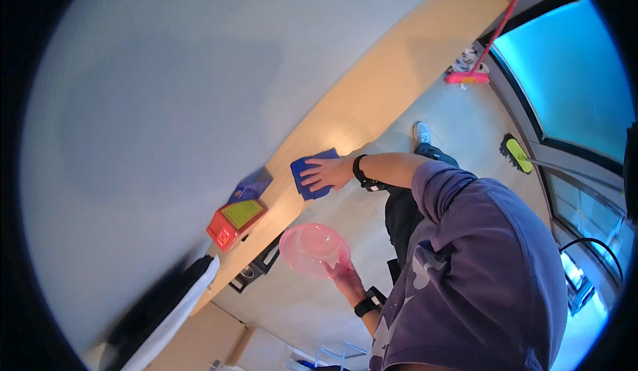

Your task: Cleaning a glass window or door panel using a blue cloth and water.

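Note:
My right hand (pixel 325 172) lies spread over a folded blue cloth (pixel 297 166), pressing it to the top of a long wooden ledge (pixel 379 89) along the wall. A dark band is on that wrist. My left hand (pixel 347 280) holds the rim of a translucent pink plastic bowl (pixel 311 244), fingers at its near side. The bowl is tilted and hangs in front of the ledge; no contents show in it. Close to the cloth, on the ledge, a blue box (pixel 251 185) leans by the wall beside a red box (pixel 234 224) with a yellow-green panel.
A dark object with a white edge (pixel 174 316) stands farther along the ledge. Black items (pixel 259 264) sit beneath it. A pink broom (pixel 467 77) and a green mop head (pixel 517 155) rest on the floor near glass panels (pixel 568 67). A metal-framed stand (pixel 344 353) is below.

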The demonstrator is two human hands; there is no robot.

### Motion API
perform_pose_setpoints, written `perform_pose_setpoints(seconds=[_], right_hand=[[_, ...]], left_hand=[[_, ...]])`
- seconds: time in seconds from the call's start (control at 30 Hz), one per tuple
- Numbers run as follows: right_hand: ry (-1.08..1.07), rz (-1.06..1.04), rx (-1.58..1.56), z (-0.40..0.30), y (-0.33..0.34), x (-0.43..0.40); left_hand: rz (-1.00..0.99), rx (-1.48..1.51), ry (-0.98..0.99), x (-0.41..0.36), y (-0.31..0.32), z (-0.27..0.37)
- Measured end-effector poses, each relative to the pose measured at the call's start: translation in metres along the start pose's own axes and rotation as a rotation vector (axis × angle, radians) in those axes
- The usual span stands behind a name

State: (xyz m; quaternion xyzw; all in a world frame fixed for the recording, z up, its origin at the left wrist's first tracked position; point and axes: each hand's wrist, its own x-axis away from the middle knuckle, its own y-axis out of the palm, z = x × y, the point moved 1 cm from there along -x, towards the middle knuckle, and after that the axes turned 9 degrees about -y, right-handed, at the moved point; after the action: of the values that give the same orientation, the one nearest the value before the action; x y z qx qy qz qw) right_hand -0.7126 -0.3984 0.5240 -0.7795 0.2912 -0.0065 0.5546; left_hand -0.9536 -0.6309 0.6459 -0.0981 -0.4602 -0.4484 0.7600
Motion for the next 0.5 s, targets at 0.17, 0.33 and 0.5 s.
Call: perform_pose_setpoints(seconds=[0.17,0.33,0.5], right_hand=[[0.083,-0.021,-0.006,0.011,-0.063,0.104],[0.593,0.219,0.196,0.052,-0.132,0.265],[1.021,0.344,0.431,0.094,-0.178,0.387]], left_hand=[[-0.094,0.015,-0.010,-0.011,0.008,-0.004],[-0.107,-0.036,-0.056,-0.021,0.059,-0.022],[-0.142,-0.025,-0.121,-0.017,0.113,-0.044]])
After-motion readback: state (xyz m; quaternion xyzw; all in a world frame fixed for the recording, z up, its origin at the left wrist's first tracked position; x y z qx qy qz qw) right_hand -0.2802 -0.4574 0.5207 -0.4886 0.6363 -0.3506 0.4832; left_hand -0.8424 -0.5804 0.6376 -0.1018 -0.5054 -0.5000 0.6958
